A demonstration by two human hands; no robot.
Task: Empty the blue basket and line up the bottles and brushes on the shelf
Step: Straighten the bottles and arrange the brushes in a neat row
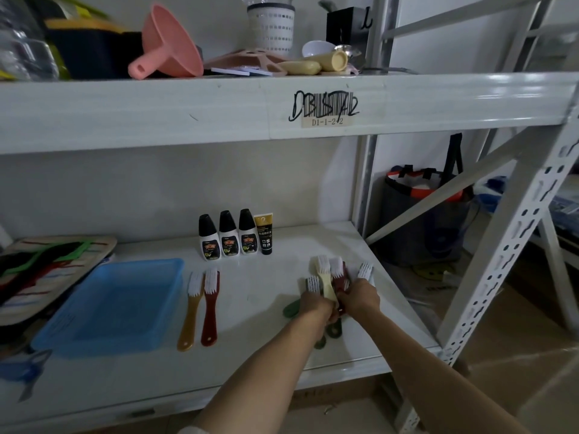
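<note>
1. While sitting at the far left of the lower shelf, lying flat and partly cut off by the frame edge: a woven mat carrying green, black and red strips.
2. Lying just right of the mat, looking empty, one corner close to the mat's edge: the blue basket.
3. Lying side by side just right of the basket, bristles pointing to the back wall, handles pointing to the front edge: an amber brush and a dark red brush, nearly touching each other.
4. Standing upright in a tight row behind those brushes, near the back wall: three white bottles with black caps, with a black tube standing just right of the last one.
5. Reaching in right of centre and closing around a bundle of brushes: the left hand, fingers curled on the handles, a green handle showing just beside it.
6. Gripping the same bundle from the right, touching the left hand: the right hand, fingers wrapped on the handles, white bristles fanning out above both hands.
7. Resting overhead on the upper shelf: a pink funnel lying on its side among other clutter.
</note>
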